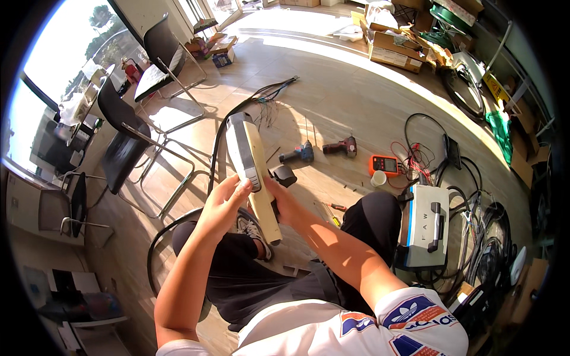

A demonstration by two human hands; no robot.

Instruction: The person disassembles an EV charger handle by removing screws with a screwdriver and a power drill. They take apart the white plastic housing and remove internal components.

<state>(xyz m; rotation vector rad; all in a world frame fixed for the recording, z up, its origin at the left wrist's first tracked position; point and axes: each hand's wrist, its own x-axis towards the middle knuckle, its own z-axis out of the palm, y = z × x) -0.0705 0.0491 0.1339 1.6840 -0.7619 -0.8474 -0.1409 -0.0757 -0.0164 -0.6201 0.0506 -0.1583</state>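
Note:
I hold a long cream housing [266, 222] with a grey upper part [241, 142] between both hands. My left hand [228, 204] grips its left side, thumb on the grey part's lower end. My right hand [280, 202] is closed round the right side, its fingers mostly hidden. A black rounded piece [283, 174] juts out just above my right hand. Beyond the housing lie a blue drill [300, 153] and a red drill [341, 148]. A screwdriver [335, 207] lies on the floor to the right of the housing, beside my right knee.
An orange multimeter [383, 165], a white cup [378, 179], a silver case [423, 219] and coiled cables [496, 255] lie at my right. A black cable [217, 142] runs along my left. Chairs [124, 139] stand at left; cardboard boxes [392, 53] sit at the back right.

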